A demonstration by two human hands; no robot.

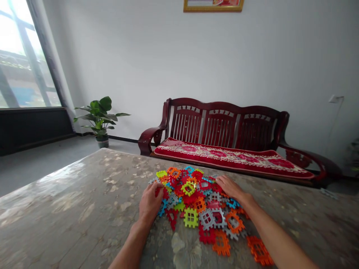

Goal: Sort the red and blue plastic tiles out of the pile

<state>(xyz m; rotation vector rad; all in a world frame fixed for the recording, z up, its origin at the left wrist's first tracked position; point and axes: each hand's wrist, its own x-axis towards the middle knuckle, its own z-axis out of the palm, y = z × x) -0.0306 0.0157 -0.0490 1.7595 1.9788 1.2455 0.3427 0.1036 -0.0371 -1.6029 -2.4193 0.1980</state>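
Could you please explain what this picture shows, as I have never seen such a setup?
There is no machine here: you see a person's bare left hand and right hand, filmed by one camera worn on the head, facing forward and down. On the table lies a heap of flat, notched pieces in red, orange, gray, blue and lime green. The hands are at opposite sides of it; whether either grips a piece is unclear. Beyond stands a wooden bench.

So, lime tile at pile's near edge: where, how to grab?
Lime tile: probably pinch the toothed near edge, coming low from the wearer's side. It looks fairly flat; that edge borders bare tabletop, with a gray tile close on its right.
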